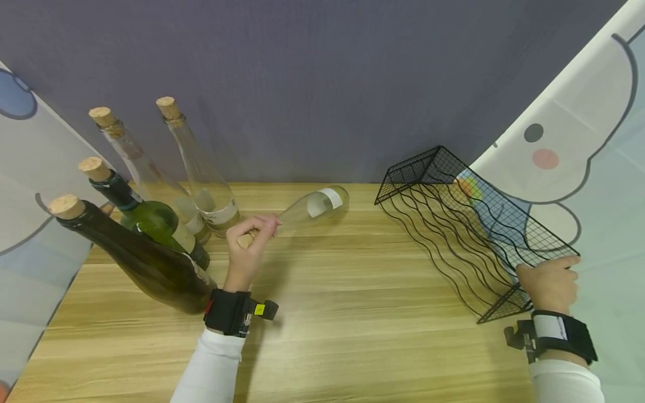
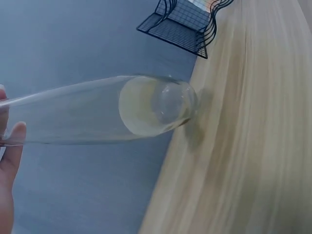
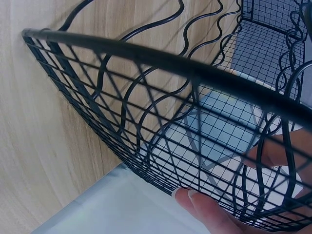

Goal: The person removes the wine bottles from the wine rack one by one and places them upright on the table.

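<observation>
In the head view my left hand (image 1: 244, 258) holds a clear glass bottle (image 1: 314, 207) by its neck, with a cork (image 1: 246, 240) showing above the fingers. The bottle lies tilted, base pointing right and away, with a pale label near the base. In the left wrist view the base of the clear bottle (image 2: 97, 114) is close to the tabletop; whether they touch I cannot tell. My right hand (image 1: 550, 285) grips the near end of a black wire rack (image 1: 413, 168). Fingers (image 3: 209, 209) wrap its mesh from both sides in the right wrist view.
Several corked bottles stand at the left: a dark bottle (image 1: 146, 263), a green bottle (image 1: 156, 224) and clear ones such as this clear bottle (image 1: 206, 179). A grey panel (image 1: 312, 101) rises behind the wooden table (image 1: 353, 313). Printed cloth (image 1: 564, 140) hangs at the right.
</observation>
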`<act>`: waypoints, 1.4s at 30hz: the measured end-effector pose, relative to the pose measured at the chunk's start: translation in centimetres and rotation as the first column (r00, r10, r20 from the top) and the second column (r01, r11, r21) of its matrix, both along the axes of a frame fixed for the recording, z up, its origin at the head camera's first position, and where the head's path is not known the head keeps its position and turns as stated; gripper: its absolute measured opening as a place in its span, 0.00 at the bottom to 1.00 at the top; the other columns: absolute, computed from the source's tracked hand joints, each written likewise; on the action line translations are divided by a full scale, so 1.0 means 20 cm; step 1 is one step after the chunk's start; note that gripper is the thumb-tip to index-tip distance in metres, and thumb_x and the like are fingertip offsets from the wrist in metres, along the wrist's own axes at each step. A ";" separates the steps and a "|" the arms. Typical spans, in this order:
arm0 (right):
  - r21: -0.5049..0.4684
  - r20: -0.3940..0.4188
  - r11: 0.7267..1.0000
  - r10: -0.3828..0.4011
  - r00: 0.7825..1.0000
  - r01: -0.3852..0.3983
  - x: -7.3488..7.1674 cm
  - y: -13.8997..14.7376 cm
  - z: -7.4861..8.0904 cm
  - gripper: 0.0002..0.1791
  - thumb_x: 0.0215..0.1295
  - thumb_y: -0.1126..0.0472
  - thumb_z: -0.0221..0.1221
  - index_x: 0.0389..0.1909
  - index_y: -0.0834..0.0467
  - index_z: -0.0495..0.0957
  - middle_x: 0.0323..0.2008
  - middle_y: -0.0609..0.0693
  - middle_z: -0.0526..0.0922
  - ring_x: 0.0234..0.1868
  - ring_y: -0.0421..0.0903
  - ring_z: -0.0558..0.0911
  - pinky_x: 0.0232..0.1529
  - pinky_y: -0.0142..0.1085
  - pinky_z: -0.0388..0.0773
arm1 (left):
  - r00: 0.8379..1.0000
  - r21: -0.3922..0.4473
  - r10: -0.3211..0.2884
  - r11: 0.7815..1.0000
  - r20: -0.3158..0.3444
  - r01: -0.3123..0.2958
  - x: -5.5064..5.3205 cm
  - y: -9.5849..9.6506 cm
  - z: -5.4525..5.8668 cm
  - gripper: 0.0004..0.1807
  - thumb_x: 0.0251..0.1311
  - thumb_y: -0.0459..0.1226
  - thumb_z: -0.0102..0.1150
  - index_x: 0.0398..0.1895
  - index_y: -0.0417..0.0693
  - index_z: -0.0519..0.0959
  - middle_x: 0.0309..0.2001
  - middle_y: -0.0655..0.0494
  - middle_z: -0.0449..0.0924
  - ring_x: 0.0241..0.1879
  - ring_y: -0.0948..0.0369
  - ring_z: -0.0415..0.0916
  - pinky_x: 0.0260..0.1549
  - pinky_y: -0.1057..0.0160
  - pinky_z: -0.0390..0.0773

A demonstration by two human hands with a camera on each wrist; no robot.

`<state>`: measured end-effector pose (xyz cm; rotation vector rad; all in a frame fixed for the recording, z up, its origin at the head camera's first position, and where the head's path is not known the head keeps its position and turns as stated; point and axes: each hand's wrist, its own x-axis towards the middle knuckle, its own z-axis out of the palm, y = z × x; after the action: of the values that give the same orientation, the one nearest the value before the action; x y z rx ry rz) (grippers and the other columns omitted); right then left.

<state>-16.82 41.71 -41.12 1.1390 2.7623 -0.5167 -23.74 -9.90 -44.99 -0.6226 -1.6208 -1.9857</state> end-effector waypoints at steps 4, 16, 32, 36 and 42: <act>0.001 -0.008 1.000 0.005 1.000 -0.005 0.01 -0.01 0.01 0.53 0.65 0.54 0.44 0.63 0.82 0.15 0.58 0.95 0.46 0.53 0.86 0.59 0.51 0.71 0.66 | 0.990 -0.038 -0.074 0.997 -0.120 0.070 0.00 0.03 0.04 0.14 0.54 0.15 0.51 0.12 0.29 0.72 0.25 0.64 0.81 0.34 0.56 0.81 0.49 0.60 0.80; 0.015 -0.037 1.000 0.014 0.999 -0.013 0.02 -0.04 0.01 0.52 0.65 0.55 0.44 0.63 0.82 0.17 0.58 0.96 0.46 0.53 0.87 0.59 0.51 0.72 0.66 | 0.946 -0.503 -0.095 0.861 -0.310 -0.078 0.03 0.11 0.14 0.15 0.52 0.23 0.57 0.13 0.44 0.71 0.15 0.53 0.73 0.22 0.61 0.71 0.50 0.47 0.81; 0.003 -0.025 1.000 0.010 1.000 -0.010 0.02 -0.02 0.00 0.53 0.65 0.54 0.44 0.63 0.82 0.16 0.58 0.96 0.45 0.53 0.87 0.58 0.51 0.72 0.65 | 0.936 -0.645 -0.165 0.760 -0.311 -0.081 0.04 0.23 0.17 0.15 0.51 0.28 0.58 0.12 0.47 0.69 0.14 0.56 0.69 0.21 0.64 0.65 0.19 0.65 0.69; -0.010 -0.024 1.000 -0.002 1.000 0.001 0.01 0.00 -0.01 0.53 0.65 0.54 0.44 0.63 0.81 0.15 0.59 0.95 0.44 0.54 0.87 0.57 0.51 0.72 0.65 | 0.949 -0.588 -0.134 0.807 -0.285 -0.062 0.04 0.26 0.18 0.13 0.51 0.28 0.60 0.14 0.46 0.70 0.16 0.55 0.70 0.21 0.63 0.66 0.20 0.64 0.71; -0.001 -0.033 1.000 -0.007 0.999 0.007 0.01 -0.01 0.00 0.53 0.65 0.54 0.44 0.64 0.80 0.15 0.59 0.95 0.45 0.54 0.87 0.58 0.51 0.72 0.65 | 0.953 -0.539 -0.091 0.838 -0.288 -0.083 0.03 0.28 0.19 0.14 0.51 0.29 0.59 0.14 0.46 0.68 0.15 0.53 0.68 0.21 0.62 0.65 0.20 0.62 0.69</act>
<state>-16.69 41.44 -41.13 1.1508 2.7864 -0.5413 -23.23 -4.36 -41.16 -1.0839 -1.9822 -1.3168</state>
